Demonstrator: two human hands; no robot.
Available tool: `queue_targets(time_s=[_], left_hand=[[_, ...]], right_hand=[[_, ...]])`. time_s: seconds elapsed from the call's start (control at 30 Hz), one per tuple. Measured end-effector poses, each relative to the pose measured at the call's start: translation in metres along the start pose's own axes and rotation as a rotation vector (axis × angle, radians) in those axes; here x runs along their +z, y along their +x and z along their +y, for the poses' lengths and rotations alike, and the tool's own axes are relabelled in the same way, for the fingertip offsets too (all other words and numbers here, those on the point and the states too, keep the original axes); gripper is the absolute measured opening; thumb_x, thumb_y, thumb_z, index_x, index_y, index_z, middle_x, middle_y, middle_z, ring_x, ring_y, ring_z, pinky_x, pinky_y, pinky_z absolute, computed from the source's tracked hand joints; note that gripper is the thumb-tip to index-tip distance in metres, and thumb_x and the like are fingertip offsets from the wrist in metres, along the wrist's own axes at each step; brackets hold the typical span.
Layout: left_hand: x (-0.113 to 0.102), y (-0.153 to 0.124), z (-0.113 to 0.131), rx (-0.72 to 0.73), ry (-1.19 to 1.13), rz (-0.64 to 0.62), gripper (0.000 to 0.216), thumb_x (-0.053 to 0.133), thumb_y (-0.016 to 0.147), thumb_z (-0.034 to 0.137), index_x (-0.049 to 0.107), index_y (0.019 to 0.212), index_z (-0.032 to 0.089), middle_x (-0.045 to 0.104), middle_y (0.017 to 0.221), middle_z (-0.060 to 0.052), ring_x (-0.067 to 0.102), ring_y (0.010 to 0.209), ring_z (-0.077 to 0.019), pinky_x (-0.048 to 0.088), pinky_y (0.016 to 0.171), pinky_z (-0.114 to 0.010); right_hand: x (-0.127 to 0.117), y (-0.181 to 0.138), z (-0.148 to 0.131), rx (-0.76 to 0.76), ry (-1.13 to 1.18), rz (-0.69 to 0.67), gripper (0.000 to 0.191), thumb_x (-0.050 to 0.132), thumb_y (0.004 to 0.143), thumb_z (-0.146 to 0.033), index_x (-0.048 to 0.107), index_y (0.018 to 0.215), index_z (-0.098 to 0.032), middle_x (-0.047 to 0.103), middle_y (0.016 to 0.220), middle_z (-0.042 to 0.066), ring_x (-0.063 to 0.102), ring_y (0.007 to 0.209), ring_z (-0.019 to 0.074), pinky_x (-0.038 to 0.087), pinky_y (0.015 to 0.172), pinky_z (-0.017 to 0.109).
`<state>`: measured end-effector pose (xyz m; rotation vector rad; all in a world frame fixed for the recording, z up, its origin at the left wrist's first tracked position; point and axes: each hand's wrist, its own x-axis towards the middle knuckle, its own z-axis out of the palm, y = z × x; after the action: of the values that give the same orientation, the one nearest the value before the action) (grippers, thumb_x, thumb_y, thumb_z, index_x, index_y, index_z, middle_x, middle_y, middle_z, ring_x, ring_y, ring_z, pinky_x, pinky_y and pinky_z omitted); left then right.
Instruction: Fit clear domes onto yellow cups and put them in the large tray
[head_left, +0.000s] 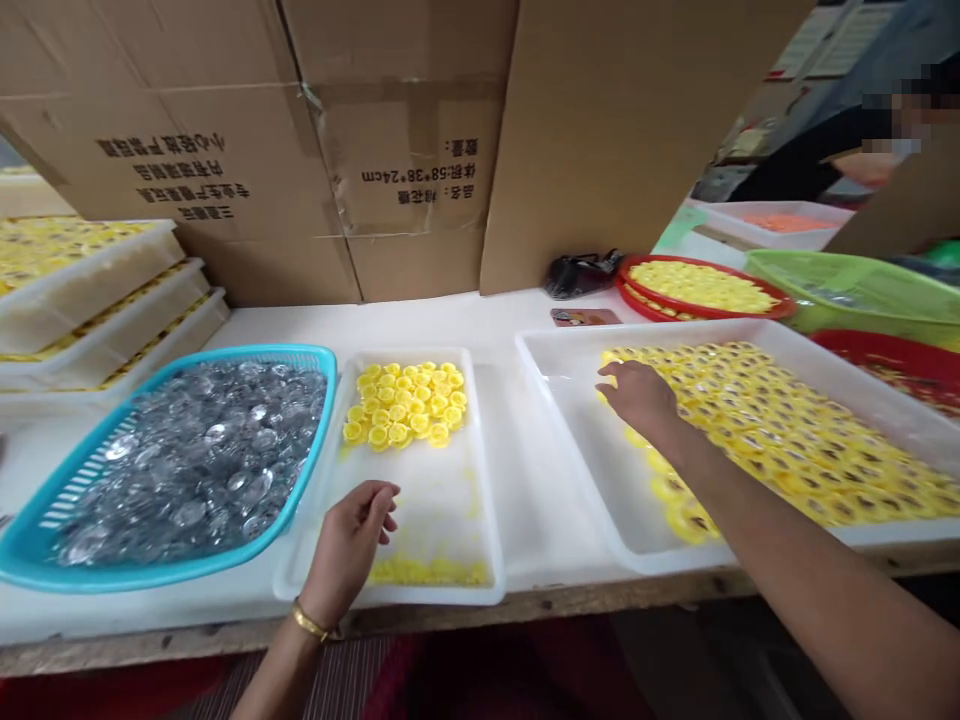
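Note:
My left hand (349, 545) hovers over the near end of a narrow white tray (480, 560), fingers loosely curled, nothing visible in them. That tray holds a cluster of small yellow caps (405, 403) at its far end. My right hand (637, 397) reaches into a large white tray (570, 400) filled with many yellow assembled pieces (795, 430), palm down, fingertips resting among the pieces at the pile's left edge. Whether it grips one is hidden.
A turquoise basket (315, 420) of clear plastic discs sits at left. Stacked white trays (112, 300) of yellow parts stand far left. Cardboard boxes (390, 150) wall the back. A red dish (701, 290), green basket (855, 290) and another person's sleeve (810, 160) are at right.

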<state>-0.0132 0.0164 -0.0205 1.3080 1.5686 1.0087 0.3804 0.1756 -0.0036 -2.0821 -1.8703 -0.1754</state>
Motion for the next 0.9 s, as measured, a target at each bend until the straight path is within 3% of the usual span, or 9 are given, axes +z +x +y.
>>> queue_targets(time_s=[0.1, 0.2, 0.3, 0.37, 0.57, 0.77, 0.9], left_hand=[[0.001, -0.001, -0.001, 0.009, -0.005, -0.003, 0.036, 0.054, 0.082, 0.048, 0.067, 0.085, 0.014, 0.061, 0.066, -0.003, 0.058, 0.053, -0.0128, 0.046, 0.049, -0.022], [0.002, -0.002, -0.002, 0.011, -0.019, -0.008, 0.032, 0.055, 0.081, 0.044, 0.068, 0.085, 0.015, 0.061, 0.067, -0.003, 0.058, 0.054, -0.0126, 0.046, 0.049, -0.021], [0.002, -0.003, -0.003, 0.023, -0.026, 0.002, 0.029, 0.056, 0.081, 0.041, 0.068, 0.085, 0.015, 0.061, 0.066, -0.003, 0.058, 0.054, -0.0133, 0.046, 0.048, -0.022], [0.002, -0.003, -0.003, 0.028, -0.009, 0.008, 0.028, 0.055, 0.081, 0.04, 0.068, 0.085, 0.015, 0.061, 0.065, -0.003, 0.058, 0.054, -0.0138, 0.046, 0.048, -0.022], [0.0, -0.003, -0.006, 0.012, 0.068, -0.038, 0.03, 0.049, 0.084, 0.039, 0.066, 0.09, 0.015, 0.06, 0.066, -0.002, 0.058, 0.057, -0.014, 0.046, 0.052, -0.023], [0.001, -0.001, -0.01, 0.011, 0.082, -0.031, 0.029, 0.047, 0.085, 0.037, 0.064, 0.09, 0.015, 0.059, 0.065, -0.002, 0.056, 0.055, -0.0129, 0.046, 0.051, -0.023], [0.003, 0.002, -0.012, -0.041, 0.065, -0.007, 0.025, 0.047, 0.083, 0.033, 0.061, 0.092, 0.015, 0.057, 0.062, 0.0, 0.058, 0.055, -0.0137, 0.048, 0.05, -0.023]], right_hand=[[-0.008, -0.006, -0.044, -0.096, 0.099, -0.001, 0.018, 0.057, 0.084, -0.023, 0.066, 0.1, -0.019, 0.065, 0.098, 0.007, 0.06, 0.086, 0.0201, 0.045, 0.082, 0.034], [-0.015, -0.024, -0.111, -0.39, 0.287, -0.092, 0.019, 0.059, 0.084, -0.024, 0.066, 0.102, -0.021, 0.066, 0.103, 0.005, 0.06, 0.09, 0.0187, 0.045, 0.084, 0.031], [-0.011, -0.045, -0.169, -0.674, 0.184, -0.278, 0.024, 0.063, 0.082, -0.024, 0.066, 0.105, -0.021, 0.064, 0.109, 0.006, 0.054, 0.106, 0.0217, 0.042, 0.09, 0.031], [-0.002, -0.055, -0.192, -0.73, 0.112, -0.338, 0.024, 0.066, 0.078, -0.02, 0.067, 0.102, -0.019, 0.064, 0.106, 0.008, 0.052, 0.106, 0.0242, 0.043, 0.087, 0.032], [0.018, -0.064, -0.208, -0.717, 0.031, -0.354, 0.015, 0.067, 0.077, -0.021, 0.068, 0.09, -0.014, 0.061, 0.098, 0.012, 0.051, 0.1, 0.0278, 0.044, 0.079, 0.035], [0.008, -0.086, -0.211, -0.747, 0.059, -0.351, 0.019, 0.065, 0.08, -0.023, 0.066, 0.097, -0.015, 0.061, 0.1, 0.01, 0.052, 0.1, 0.0261, 0.045, 0.082, 0.036], [0.001, -0.11, -0.217, -0.773, 0.197, -0.33, 0.021, 0.066, 0.078, -0.024, 0.062, 0.097, -0.016, 0.06, 0.103, 0.009, 0.052, 0.102, 0.0257, 0.045, 0.085, 0.037]])
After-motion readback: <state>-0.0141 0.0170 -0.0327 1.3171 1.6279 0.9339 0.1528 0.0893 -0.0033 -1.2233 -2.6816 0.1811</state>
